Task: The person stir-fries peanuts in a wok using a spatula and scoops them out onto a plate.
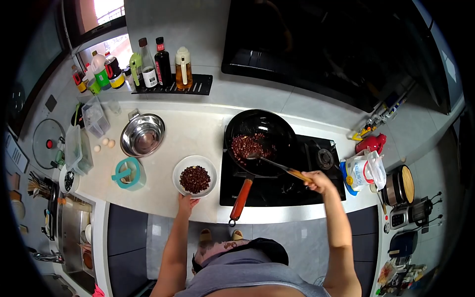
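My right hand (pixel 320 182) is closed around the wooden handle of a spatula (pixel 280 166). Its metal end reaches into a black wok (pixel 277 123) on the stove, among small reddish-brown pieces (pixel 249 147) that look like peanuts. At the counter's front edge, my left hand (pixel 187 202) grips the near rim of a shallow white bowl (pixel 212 172), with some fingers hidden under it. Dark red-brown peanuts or beans (pixel 195 179) are heaped inside this bowl. The wok's red-brown handle (pixel 241 199) points toward me, between my two hands.
Left of the bowl stand a teal-lidded container (pixel 129 174), a steel basin (pixel 142 135) and several eggs (pixel 105 141). Bottles line a black wall shelf (pixel 198 85). The glass stove (pixel 277 190) has a second burner (pixel 324 157); a white bag (pixel 363 171) stands to its right.
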Motion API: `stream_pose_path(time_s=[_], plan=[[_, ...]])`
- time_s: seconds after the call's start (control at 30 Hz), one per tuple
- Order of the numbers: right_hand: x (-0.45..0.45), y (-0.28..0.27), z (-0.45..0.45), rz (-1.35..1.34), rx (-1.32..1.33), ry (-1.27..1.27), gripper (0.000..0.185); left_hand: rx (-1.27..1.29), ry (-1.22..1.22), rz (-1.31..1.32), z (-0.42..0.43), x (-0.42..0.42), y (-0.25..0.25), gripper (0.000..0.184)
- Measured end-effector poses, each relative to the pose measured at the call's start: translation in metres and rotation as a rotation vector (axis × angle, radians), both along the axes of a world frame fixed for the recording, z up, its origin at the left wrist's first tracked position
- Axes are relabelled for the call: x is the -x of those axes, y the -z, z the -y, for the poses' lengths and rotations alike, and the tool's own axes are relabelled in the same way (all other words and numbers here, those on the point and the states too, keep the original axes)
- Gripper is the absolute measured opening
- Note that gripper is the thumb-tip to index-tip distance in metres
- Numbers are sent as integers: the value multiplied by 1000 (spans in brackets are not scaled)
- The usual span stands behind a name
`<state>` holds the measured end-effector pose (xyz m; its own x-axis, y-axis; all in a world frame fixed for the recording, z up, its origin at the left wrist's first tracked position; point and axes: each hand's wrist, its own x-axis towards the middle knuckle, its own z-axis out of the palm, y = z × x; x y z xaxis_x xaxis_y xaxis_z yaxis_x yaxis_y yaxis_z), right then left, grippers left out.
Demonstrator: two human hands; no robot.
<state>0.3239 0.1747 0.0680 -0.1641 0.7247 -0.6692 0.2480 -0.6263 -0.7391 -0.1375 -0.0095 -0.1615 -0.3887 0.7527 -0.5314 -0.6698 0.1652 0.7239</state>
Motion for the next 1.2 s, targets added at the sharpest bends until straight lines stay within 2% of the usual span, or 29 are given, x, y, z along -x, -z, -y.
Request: stream_pose_path(time_s=[0.07,0.37,0.77,0.97,1.2], plan=[[25,33,10,-76,-126,66,21,-2,9,3,-1,3,-2,50],[66,46,1,-98,-300,214,21,-16,41,33,-3,4,-1,53],[88,59,25,-82,-421,209,22,-24,31,61,-2,3,-1,52],[90,67,54,-176,-319,217,21,-71,32,64,-1,4,2,46],[86,62,88,-229,-218,269,20,-96,22,13,0,1,-31,40]])
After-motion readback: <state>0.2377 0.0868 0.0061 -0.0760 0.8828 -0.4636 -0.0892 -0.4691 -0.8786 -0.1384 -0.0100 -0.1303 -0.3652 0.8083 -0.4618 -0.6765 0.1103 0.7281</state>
